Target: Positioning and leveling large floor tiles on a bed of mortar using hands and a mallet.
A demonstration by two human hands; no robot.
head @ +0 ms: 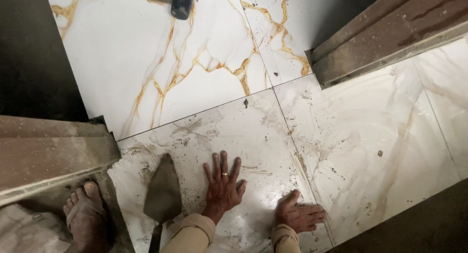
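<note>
My left hand (223, 182) lies flat, fingers spread, on a dusty white marble-pattern floor tile (234, 131); a ring is on one finger. My right hand (298, 215) also presses flat on the same tile, close to the joint with the neighbouring tile (380, 150). Neither hand holds anything. A mortar-stained trowel (163, 194) rests on the tile just left of my left hand, blade pointing away from me.
A rubber mallet (181, 3) lies on a clean white tile with gold veins (146, 53) at the top. Brown door-frame pieces stand at left (48, 155) and upper right (390, 29). A bare foot in a sandal (85, 216) is at the lower left.
</note>
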